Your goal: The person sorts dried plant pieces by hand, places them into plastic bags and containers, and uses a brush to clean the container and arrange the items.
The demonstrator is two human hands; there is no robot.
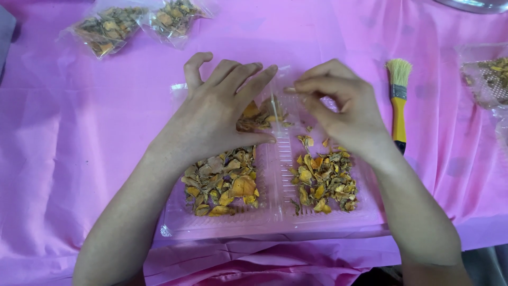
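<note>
A clear plastic tray (275, 214) with two compartments lies on the pink cloth in front of me. Each compartment holds a heap of dried yellow-brown petals, the left heap (222, 182) and the right heap (325, 180). My left hand (214, 114) lies flat over the far part of the left compartment, fingers spread, touching petals. My right hand (341, 108) hovers over the far part of the right compartment. Its fingertips are pinched together near the tray's middle divider; whether a petal sits between them I cannot tell.
Two small clear bags of dried petals (108, 29) (174, 17) lie at the far left. A yellow-handled brush (398, 100) lies right of the tray. Another clear bag with petals (487, 74) sits at the right edge. A metal rim (473, 5) shows top right.
</note>
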